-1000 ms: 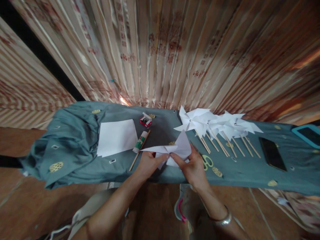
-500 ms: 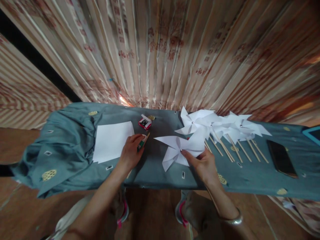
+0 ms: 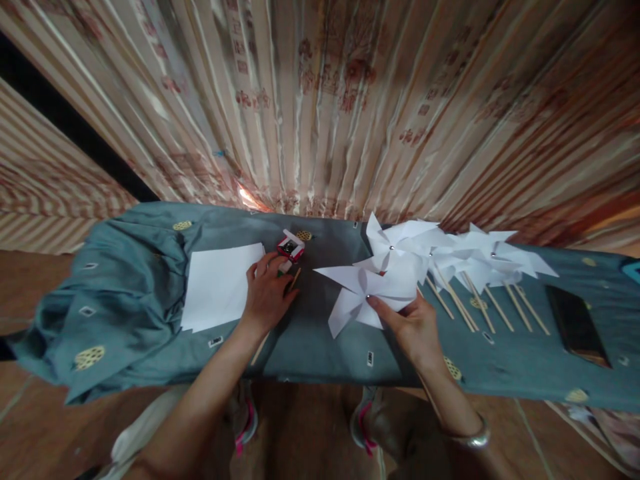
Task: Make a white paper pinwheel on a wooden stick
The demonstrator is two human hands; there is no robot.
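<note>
You seem at the pick-up step — left hand [image 3: 265, 297] over the wooden stick [image 3: 295, 279], grip unclear, right hand [image 3: 415, 330] pinching the paper pinwheel [image 3: 357, 300] — which calls for a clean lift

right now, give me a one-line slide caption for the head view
Right hand pinching a white paper pinwheel, left hand partly covering a wooden stick near white paper sheets.

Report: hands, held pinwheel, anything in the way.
Right hand holds pinwheel near its pin. Left hand over wooden stick, grip unclear. Glue stick mostly hidden by that hand.
</note>
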